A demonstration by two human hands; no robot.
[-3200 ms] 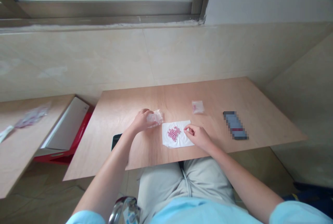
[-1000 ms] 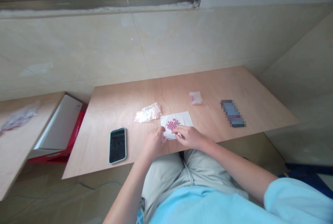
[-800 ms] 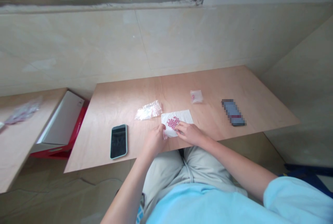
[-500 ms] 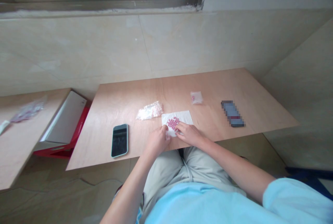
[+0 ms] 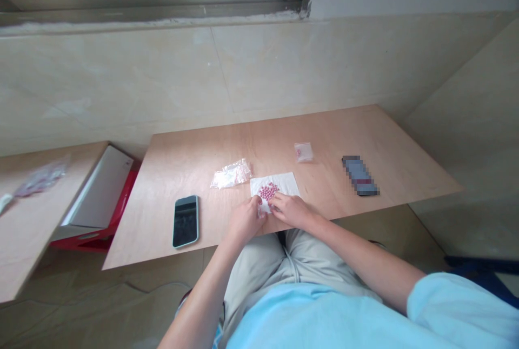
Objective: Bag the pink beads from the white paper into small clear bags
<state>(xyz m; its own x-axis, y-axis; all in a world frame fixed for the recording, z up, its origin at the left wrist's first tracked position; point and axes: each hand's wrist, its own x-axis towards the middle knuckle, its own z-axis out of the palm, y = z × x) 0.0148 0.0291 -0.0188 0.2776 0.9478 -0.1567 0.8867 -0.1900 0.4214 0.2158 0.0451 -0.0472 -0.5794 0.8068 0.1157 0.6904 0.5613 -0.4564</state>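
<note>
Several small pink beads [image 5: 268, 192] lie in a loose heap on a white sheet [image 5: 288, 180] near the table's front edge. My left hand [image 5: 248, 219] is closed on a small clear plastic bag [image 5: 260, 210] at the sheet's lower left corner, with something pink showing at its thumb. Just right of it, my right hand [image 5: 290, 209] rests over the sheet's lower edge beside the heap. Its fingers are bent and drawn together close to the bag; what they pinch, if anything, is too small to make out.
Clear plastic bags [image 5: 232, 174] lie left of the sheet, and a small bag with pink bits [image 5: 304, 152] lies behind it. One phone [image 5: 186, 221] is at the left, another blurred-out phone [image 5: 360, 176] at the right. A second table [image 5: 36, 214] stands further left.
My right hand has shifted slightly left, from the edge of the bead heap toward the bag in my left hand. My left hand stays in place. The camera view has tilted slightly.
</note>
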